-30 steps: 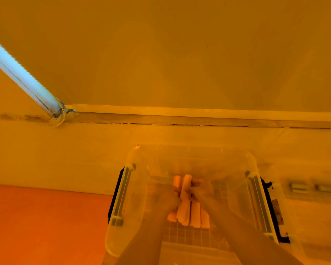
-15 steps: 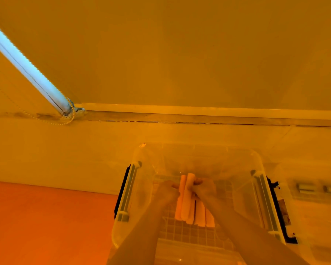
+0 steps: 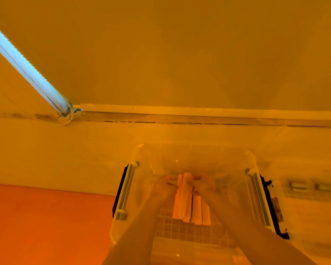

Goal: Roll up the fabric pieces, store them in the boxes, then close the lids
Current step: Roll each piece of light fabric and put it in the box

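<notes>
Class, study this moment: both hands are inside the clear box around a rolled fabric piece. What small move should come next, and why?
Probably lower the rolled fabric the last bit and let go. The left hand and right hand pinch its far end from either side, it already lies along the other rolls on the floor of the box, and no lid is on yet.

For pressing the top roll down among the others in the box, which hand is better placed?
Probably the right hand: it touches the top roll on the side where the other rolls lie. The left hand is on its outer side. Both reach into the box.
</notes>
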The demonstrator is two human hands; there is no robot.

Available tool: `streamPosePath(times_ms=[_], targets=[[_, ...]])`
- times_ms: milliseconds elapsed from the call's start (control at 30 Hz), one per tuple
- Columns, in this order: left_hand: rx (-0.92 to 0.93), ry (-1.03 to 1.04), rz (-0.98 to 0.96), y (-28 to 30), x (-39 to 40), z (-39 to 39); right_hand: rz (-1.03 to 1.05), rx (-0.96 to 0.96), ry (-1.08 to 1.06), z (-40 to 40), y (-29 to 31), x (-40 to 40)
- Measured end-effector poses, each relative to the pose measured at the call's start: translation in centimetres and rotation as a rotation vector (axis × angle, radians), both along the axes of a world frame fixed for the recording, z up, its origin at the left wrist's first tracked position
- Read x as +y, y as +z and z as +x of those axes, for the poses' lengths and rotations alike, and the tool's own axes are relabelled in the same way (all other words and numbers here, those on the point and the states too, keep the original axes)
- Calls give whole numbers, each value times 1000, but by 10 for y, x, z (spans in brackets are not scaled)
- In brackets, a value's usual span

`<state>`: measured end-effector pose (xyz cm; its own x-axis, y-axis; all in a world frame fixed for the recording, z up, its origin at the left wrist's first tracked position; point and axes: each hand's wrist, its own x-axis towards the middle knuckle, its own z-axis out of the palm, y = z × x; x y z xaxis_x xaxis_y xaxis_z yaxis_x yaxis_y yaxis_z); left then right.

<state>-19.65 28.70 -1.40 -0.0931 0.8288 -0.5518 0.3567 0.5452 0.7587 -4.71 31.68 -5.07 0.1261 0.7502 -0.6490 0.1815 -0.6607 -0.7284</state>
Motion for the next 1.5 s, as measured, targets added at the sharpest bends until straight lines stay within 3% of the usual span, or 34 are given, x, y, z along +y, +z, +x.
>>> streamPosePath(times_ms=[467, 800, 1067, 1300, 1500], targets=[[-74, 61, 149, 106, -21, 52, 318, 292, -48, 63, 134, -35], [-284, 256, 335, 159, -119, 154, 482, 447, 36, 175, 208, -124], [-290, 385, 423, 140, -225, 219, 448, 407, 194, 262, 194, -213], [-186, 405, 261, 94, -273, 246, 380, 260, 331, 288, 144, -251], [-210, 341, 118, 46, -284, 240, 250, 55, 299, 296, 65, -264]])
